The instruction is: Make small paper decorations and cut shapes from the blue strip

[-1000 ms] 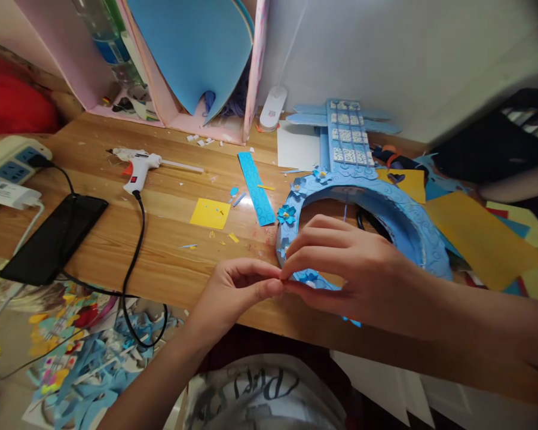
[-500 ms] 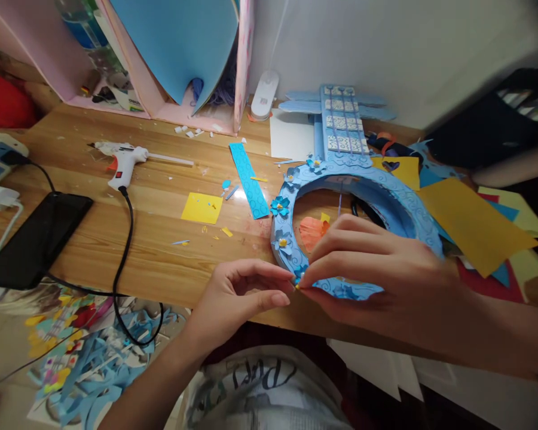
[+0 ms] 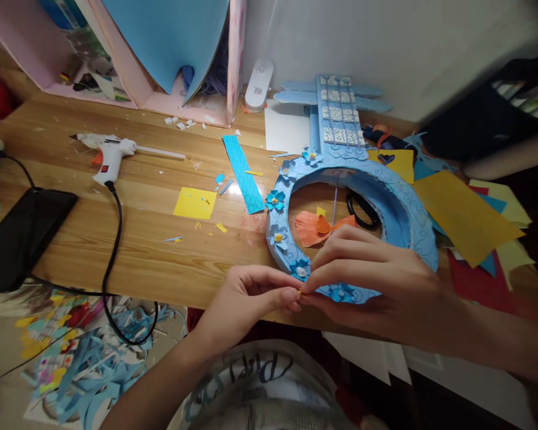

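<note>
Dropping the tiny yellow piece [image 3: 300, 293] looks like risk 1. Head view: piece sits at 5 o'clock from frame centre, near the front edge of the table [image 3: 155, 206]; a loosened pinch could lose it over that edge. Risk 2: right fingertips crowd the blue flower [image 3: 299, 270] at 8 o'clock on the blue guitar-shaped model [image 3: 381, 170], so a nudge could bend its petals. Risk 3: left forearm [image 3: 174, 370] lies near the dangling cord [image 3: 120, 221] of the glue gun [image 3: 112, 156], between 9 and 10 o'clock; a snag could drag it.

Right hand [image 3: 372, 272]: fingertips nearly closed, pinching the piece. Left hand [image 3: 246, 292]: thumb and fingers curled close, tips at the piece; can't tell if gripping or just steadying.
</note>
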The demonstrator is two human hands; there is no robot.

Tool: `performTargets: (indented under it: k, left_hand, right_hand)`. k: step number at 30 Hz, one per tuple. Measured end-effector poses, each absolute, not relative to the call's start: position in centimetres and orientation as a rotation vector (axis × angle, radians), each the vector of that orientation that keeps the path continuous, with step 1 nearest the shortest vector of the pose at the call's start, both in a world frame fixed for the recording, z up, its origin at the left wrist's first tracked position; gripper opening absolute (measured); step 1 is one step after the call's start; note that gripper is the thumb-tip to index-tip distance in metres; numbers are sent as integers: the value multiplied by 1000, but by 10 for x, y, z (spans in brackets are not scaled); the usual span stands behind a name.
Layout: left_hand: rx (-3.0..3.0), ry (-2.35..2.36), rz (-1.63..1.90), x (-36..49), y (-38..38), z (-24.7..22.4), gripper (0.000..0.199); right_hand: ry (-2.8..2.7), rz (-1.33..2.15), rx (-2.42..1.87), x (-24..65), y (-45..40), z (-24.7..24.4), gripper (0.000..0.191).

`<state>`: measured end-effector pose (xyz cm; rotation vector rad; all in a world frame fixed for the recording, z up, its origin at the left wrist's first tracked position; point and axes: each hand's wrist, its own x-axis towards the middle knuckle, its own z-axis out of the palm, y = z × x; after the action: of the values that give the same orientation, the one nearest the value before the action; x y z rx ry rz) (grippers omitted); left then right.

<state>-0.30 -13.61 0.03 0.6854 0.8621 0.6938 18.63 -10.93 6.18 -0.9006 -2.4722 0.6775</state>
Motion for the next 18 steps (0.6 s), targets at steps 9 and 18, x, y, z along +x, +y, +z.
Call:
performTargets:
  k: [9, 18]
  left_hand:
    - [624, 861, 791, -3, -140, 0, 12]
    - [640, 888, 842, 1, -144, -2, 9]
  right_hand:
    - [-2314, 648, -1025, 177, -123, 63, 10]
    - [-2288, 606, -1051, 178, -129, 69, 12]
